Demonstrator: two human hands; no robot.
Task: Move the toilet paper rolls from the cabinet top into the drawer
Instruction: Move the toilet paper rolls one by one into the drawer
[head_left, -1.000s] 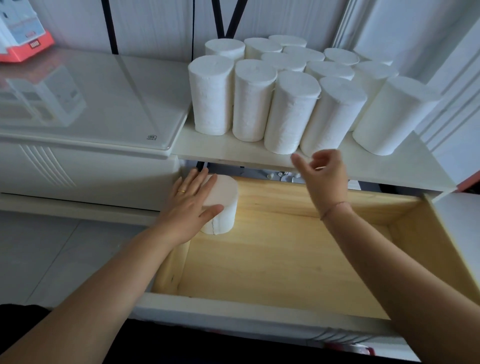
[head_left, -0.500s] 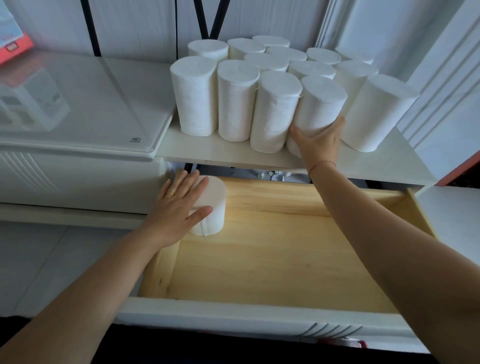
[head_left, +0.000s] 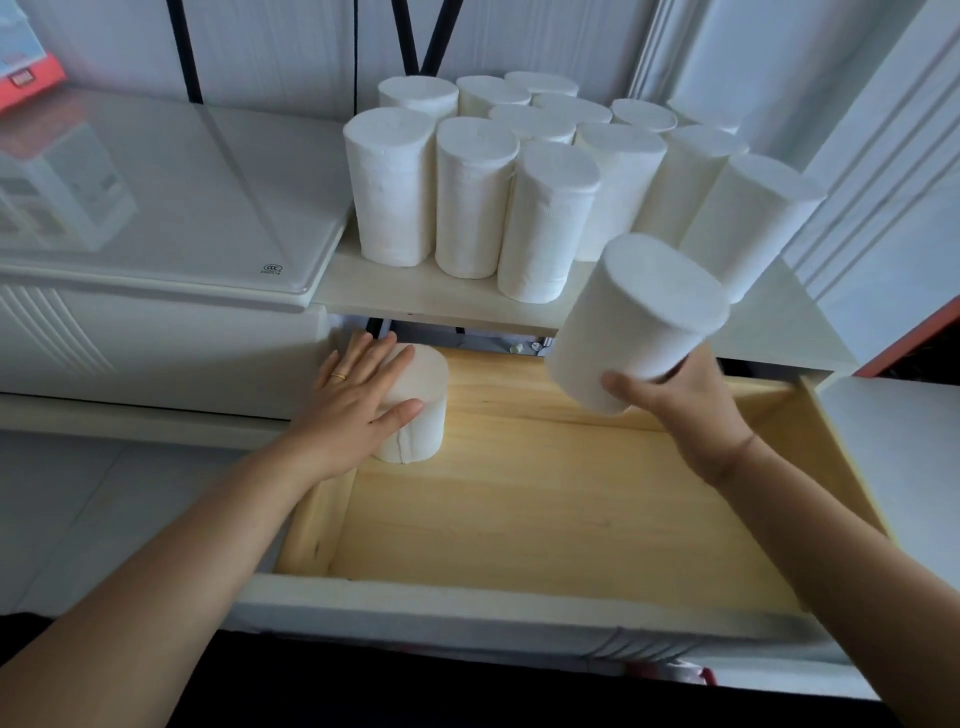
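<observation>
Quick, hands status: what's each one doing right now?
Left hand: open, fingers straight, resting on the roll in the drawer.
Right hand: gripping a second roll.

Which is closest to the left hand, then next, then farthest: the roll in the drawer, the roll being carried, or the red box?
1. Roll in the drawer: under the left hand, touching it.
2. Carried roll: off to the right, in the right hand grip.
3. Red box: far back left.
</observation>
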